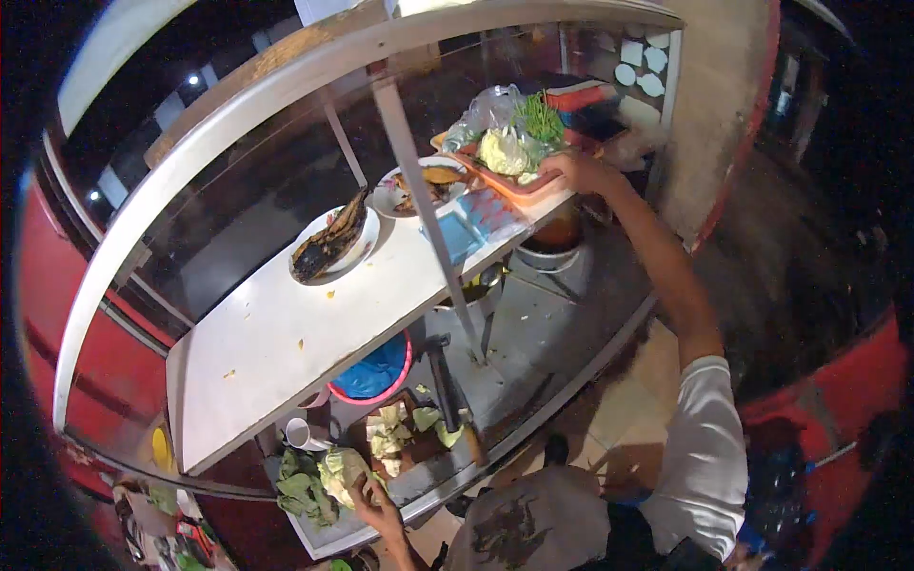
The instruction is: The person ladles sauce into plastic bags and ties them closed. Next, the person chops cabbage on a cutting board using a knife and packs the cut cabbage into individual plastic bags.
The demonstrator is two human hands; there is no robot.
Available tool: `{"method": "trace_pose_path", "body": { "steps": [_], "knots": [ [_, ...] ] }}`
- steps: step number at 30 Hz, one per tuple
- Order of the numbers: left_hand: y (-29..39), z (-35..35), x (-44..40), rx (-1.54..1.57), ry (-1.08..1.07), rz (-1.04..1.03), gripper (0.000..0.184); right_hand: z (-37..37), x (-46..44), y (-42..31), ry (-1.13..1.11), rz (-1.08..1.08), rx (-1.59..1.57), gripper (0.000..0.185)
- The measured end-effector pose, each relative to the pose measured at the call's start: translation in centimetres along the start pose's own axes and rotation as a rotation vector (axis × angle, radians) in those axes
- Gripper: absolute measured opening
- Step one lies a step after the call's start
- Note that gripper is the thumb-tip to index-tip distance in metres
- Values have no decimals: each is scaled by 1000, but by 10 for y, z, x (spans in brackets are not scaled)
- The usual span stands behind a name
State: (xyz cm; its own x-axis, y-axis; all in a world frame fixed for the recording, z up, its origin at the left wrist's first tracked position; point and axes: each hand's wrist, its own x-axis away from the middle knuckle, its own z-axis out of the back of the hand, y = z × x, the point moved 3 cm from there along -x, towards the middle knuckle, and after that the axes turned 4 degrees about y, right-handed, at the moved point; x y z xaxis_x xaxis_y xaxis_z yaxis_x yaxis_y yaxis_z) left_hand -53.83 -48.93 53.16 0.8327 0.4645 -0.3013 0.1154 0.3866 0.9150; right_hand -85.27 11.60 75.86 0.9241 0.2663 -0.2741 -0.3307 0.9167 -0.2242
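Note:
My left hand (379, 512) is at the lower front corner of the stall, its fingers curled against a pale green cabbage (339, 479). Dark outer leaves (303, 490) lie just left of it. Cut cabbage pieces (387, 438) rest on a wooden board to the right. My right hand (579, 174) reaches to the upper shelf, fingers closed over the near rim of an orange tray (514, 188); what they grip is hidden. In that tray are another cabbage (503, 150), a bunch of green herbs (540, 119) and a clear plastic bag (483, 114).
The white shelf (257, 328) carries a plate with dark grilled fish (330, 246) and a second plate of fried food (424, 186). Below are a pink-rimmed basin (407, 366), a white mug (303, 435), a dark long tool (444, 381) and pots. A metal post (419, 181) stands between my hands.

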Motion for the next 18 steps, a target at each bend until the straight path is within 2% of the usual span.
{"method": "trace_pose_path", "body": {
  "steps": [1,2,3,4,7,10,12,13,14,16,17,18],
  "knots": [
    [8,-17,9,-50,-13,-4,28,9,0,-1,81,212,0,37],
    [18,-33,19,-101,-27,-6,28,15,-6,3,83,232,-10,37],
    [37,-46,31,19,-7,29,27,18,-16,7,-36,215,-67,36],
    [47,-56,39,-26,-40,36,26,19,-24,9,-158,202,-123,36],
    [58,-71,63,-44,-5,28,25,26,-33,17,-149,182,-226,32],
    [63,-79,79,-29,22,142,23,20,-36,18,-197,240,-278,28],
    [63,-85,84,-17,43,158,22,21,-29,6,398,561,3,18],
    [74,-91,84,-25,36,172,22,29,-19,-7,519,645,140,19],
    [80,-101,84,-26,36,177,22,31,-15,-11,515,644,138,19],
    [89,-117,80,43,63,178,22,34,-8,-15,449,476,170,23],
    [90,-126,76,91,13,148,22,41,0,-19,450,470,170,23],
    [94,-132,72,92,7,147,22,50,7,-24,261,378,59,21]
  ]
}}
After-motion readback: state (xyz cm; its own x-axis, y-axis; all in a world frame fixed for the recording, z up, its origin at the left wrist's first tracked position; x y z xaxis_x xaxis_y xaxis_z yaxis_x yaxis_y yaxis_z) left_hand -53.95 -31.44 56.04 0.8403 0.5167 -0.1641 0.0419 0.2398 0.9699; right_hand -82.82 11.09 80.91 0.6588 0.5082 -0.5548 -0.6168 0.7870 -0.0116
